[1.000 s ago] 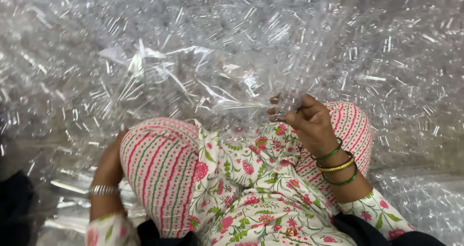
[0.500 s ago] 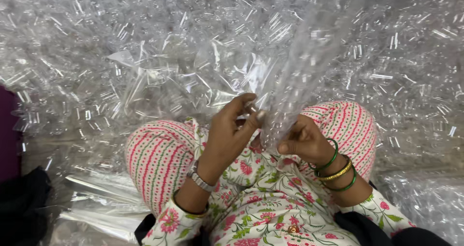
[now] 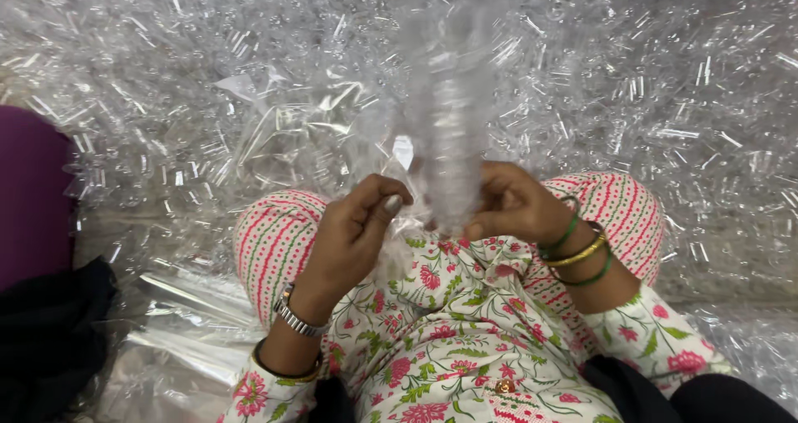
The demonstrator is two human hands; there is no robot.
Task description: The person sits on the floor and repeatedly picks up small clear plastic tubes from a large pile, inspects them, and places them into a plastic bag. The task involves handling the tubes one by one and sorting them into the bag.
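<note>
I sit with knees drawn up in striped trousers and a floral top. My right hand, with green and gold bangles at the wrist, grips the bottom of a tall stack of small clear plastic cups that rises blurred in front of me. My left hand, with a metal watch on its wrist, has fingers curled against the base of the same stack, pinching a clear plastic bag that lies crumpled just beyond my knees.
A huge heap of small clear plastic cups fills the whole view ahead and to both sides. Clear plastic sheeting lies by my left knee. A purple shape and dark cloth sit at the left edge.
My left hand came up from beside my left knee to meet the right hand. The cup stack has grown taller and lifted upward between both hands.
</note>
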